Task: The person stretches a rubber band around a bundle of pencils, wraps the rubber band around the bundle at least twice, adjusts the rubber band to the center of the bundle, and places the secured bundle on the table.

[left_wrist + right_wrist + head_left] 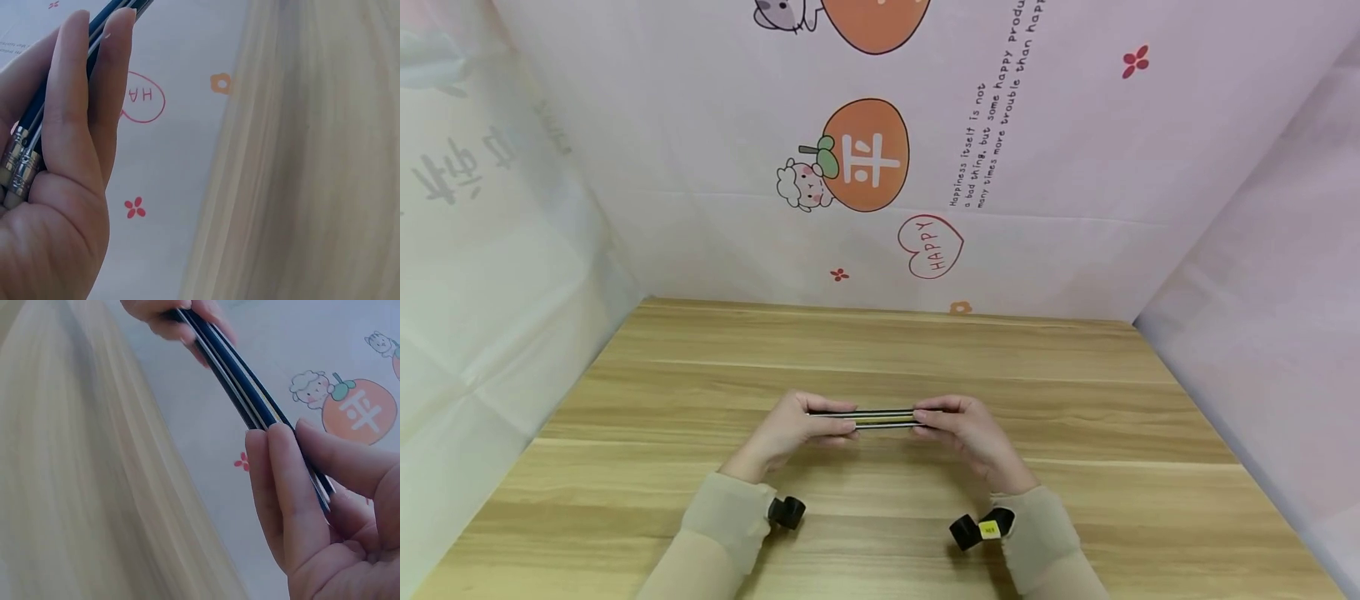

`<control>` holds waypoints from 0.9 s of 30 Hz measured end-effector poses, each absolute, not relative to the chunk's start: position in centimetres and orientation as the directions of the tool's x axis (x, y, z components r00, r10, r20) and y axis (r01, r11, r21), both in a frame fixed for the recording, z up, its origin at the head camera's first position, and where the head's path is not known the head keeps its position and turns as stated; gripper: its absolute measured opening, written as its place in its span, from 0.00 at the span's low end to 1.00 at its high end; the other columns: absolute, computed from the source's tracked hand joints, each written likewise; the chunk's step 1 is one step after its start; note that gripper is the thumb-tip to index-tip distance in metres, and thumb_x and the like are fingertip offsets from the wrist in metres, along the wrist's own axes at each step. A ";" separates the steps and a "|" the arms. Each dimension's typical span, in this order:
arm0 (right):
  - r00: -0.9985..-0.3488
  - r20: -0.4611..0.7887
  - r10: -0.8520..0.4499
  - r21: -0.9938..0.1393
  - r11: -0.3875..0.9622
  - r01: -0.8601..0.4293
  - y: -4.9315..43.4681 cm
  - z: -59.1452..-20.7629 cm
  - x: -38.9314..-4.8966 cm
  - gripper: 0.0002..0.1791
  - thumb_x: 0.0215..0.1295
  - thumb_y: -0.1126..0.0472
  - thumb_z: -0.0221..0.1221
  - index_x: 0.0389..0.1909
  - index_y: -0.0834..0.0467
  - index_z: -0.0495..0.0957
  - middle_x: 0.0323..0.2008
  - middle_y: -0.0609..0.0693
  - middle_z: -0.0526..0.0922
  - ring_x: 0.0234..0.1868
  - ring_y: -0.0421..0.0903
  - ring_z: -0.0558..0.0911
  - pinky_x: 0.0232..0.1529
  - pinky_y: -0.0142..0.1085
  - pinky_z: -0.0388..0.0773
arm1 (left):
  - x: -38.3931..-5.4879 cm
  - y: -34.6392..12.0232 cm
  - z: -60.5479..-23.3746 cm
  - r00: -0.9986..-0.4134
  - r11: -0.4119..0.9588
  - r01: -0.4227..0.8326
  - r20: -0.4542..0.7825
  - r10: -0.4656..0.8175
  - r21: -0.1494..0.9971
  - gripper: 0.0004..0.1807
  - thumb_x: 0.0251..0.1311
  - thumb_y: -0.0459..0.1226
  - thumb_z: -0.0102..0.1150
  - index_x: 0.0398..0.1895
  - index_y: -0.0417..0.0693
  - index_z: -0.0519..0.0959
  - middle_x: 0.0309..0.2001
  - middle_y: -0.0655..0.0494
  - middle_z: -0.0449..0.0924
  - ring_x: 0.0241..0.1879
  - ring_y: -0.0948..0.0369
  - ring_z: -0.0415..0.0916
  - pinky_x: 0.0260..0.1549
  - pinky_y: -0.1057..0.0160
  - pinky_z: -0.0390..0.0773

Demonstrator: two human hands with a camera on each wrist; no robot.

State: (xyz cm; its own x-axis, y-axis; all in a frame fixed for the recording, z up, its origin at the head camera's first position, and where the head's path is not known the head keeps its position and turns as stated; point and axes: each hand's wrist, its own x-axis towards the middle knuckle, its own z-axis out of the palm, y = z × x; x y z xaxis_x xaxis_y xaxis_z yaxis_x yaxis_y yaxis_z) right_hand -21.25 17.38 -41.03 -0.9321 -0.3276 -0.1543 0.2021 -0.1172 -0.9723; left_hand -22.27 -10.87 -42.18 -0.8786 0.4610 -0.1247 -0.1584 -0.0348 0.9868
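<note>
Several dark pencils [884, 419] with pale stripes lie side by side as a bundle, held level between both hands above the table. My left hand [795, 427] grips one end, thumb on the near side and fingers round it. Metal ferrules [24, 170] show at that end in the left wrist view, partly covered by the palm. The other end is pinched by my right hand [972, 435]. In the right wrist view, its fingertips press along the sides of the bundle [234, 365], and the tips of the pencils appear below them.
Beneath the hands is a wood-grain table [880, 358]. A white printed cloth [1037, 250] hangs behind its back edge, and pale cloth also stands at left and right. Each wrist wears a beige band with a small black camera [787, 512].
</note>
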 end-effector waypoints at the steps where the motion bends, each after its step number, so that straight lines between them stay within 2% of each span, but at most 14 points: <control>1: -0.936 -0.150 -0.319 -0.975 -0.106 0.193 17.5 -40.9 -21.3 0.16 0.67 0.73 0.58 0.52 0.77 0.76 0.41 0.52 0.86 0.43 0.44 0.87 0.50 0.33 0.85 | -22.3 -11.0 -42.1 -0.879 -0.035 -0.159 -0.125 0.459 0.987 0.28 0.58 0.32 0.68 0.60 0.24 0.73 0.50 0.28 0.81 0.43 0.51 0.87 0.45 0.60 0.87; 8: -0.949 -0.135 -0.285 -0.990 0.011 0.137 18.0 -40.5 -21.3 0.19 0.65 0.67 0.63 0.53 0.76 0.76 0.43 0.52 0.86 0.44 0.45 0.87 0.52 0.39 0.85 | -22.4 -11.6 -41.8 -0.875 -0.031 -0.164 -0.131 0.466 0.986 0.28 0.59 0.33 0.68 0.60 0.25 0.73 0.49 0.28 0.81 0.41 0.55 0.88 0.46 0.56 0.86; 12: -0.948 -0.143 -0.283 -0.990 0.054 0.133 18.4 -40.4 -21.4 0.23 0.68 0.62 0.61 0.56 0.75 0.74 0.47 0.52 0.85 0.47 0.47 0.85 0.58 0.47 0.82 | -22.4 -11.8 -41.7 -0.876 -0.021 -0.161 -0.133 0.463 0.987 0.26 0.60 0.33 0.67 0.58 0.26 0.75 0.48 0.30 0.82 0.42 0.53 0.88 0.45 0.57 0.87; 19: -0.966 -0.152 -0.208 -0.980 0.156 0.121 19.6 -40.2 -21.7 0.29 0.72 0.52 0.59 0.60 0.73 0.71 0.55 0.61 0.82 0.47 0.46 0.84 0.57 0.42 0.83 | -22.5 -12.2 -41.8 -0.881 -0.009 -0.150 -0.129 0.455 0.989 0.27 0.60 0.34 0.67 0.60 0.25 0.74 0.45 0.34 0.85 0.43 0.52 0.87 0.45 0.57 0.87; 27: -0.991 -0.118 -0.066 -0.963 0.252 0.098 20.1 -40.5 -22.0 0.25 0.71 0.52 0.59 0.59 0.67 0.75 0.55 0.61 0.81 0.51 0.49 0.83 0.56 0.44 0.84 | -22.7 -12.2 -42.0 -0.885 -0.004 -0.152 -0.135 0.446 0.988 0.27 0.60 0.35 0.67 0.59 0.26 0.75 0.47 0.33 0.84 0.41 0.55 0.88 0.45 0.59 0.87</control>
State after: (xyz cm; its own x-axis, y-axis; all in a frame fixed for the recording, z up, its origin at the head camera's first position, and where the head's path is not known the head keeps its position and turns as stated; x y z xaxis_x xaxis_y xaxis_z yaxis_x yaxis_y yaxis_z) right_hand -21.96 20.06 -40.50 -0.9909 -0.0657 -0.1176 0.0975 0.2520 -0.9628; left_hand -22.66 -12.22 -42.01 -0.8848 0.4461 -0.1346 -0.1524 -0.0041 0.9883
